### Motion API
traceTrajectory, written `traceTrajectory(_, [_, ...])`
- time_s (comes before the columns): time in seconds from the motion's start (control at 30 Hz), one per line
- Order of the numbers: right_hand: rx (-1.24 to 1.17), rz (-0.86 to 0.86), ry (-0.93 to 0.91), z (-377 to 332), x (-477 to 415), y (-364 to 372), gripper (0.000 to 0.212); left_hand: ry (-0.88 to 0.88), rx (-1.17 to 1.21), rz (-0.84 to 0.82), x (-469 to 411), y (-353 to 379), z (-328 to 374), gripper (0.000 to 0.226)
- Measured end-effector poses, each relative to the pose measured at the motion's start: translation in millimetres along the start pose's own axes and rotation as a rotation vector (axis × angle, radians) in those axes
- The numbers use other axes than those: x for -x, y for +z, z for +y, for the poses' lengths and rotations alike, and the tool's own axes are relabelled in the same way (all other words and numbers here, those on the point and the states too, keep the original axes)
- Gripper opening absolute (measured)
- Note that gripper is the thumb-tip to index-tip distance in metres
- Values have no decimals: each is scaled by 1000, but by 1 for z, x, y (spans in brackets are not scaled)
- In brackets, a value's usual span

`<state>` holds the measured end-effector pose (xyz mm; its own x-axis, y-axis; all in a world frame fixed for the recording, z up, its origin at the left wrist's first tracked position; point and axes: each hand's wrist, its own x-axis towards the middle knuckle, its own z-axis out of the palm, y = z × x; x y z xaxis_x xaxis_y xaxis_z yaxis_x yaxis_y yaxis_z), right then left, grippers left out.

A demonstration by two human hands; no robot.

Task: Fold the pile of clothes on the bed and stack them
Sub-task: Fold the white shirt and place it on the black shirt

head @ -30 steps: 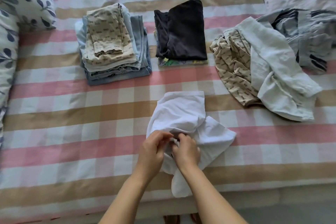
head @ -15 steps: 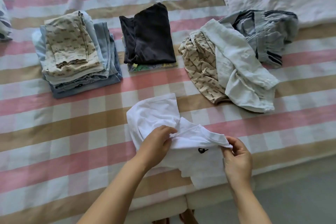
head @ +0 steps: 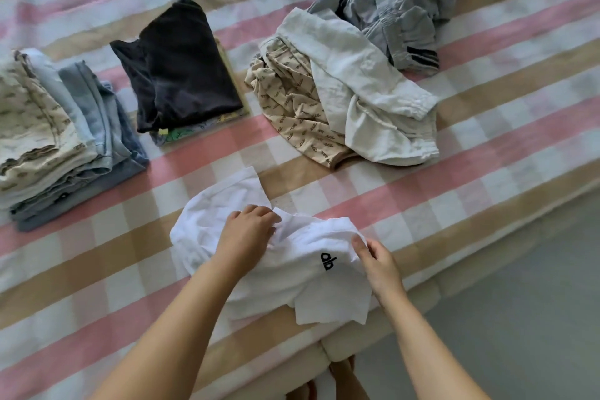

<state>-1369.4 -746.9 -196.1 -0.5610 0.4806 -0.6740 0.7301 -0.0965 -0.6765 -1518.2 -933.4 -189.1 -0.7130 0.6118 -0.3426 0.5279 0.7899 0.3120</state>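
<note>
A single wide-angle camera, worn on the head, looks forward and steeply down from the near edge of the bed (head: 418,297), rolled so the striped cover (head: 487,140) runs diagonally. It sits close above the forearms (head: 181,318), centred roughly on the white T-shirt (head: 292,282); floor (head: 535,318) fills the lower right corner.

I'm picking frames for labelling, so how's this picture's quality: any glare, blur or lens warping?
Head view: soft, even daylight, no glare or hard shadows; the white shirt is bright, its creases faint, though the black logo reads clearly; the folded stack at the left edge looks smeared; stripes on the bed bow from the wide lens.
</note>
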Motion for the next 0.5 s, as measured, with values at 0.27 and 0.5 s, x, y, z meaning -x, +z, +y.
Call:
traceTrajectory(0.27, [-69, 102, -117, -5, -3, 4, 14, 182, 144, -249, -39, 12, 19, 50])
traceTrajectory(0.5, [-129, 120, -177, -14, 7, -5, 23, 92, 232, -353, -33, 5, 18, 13])
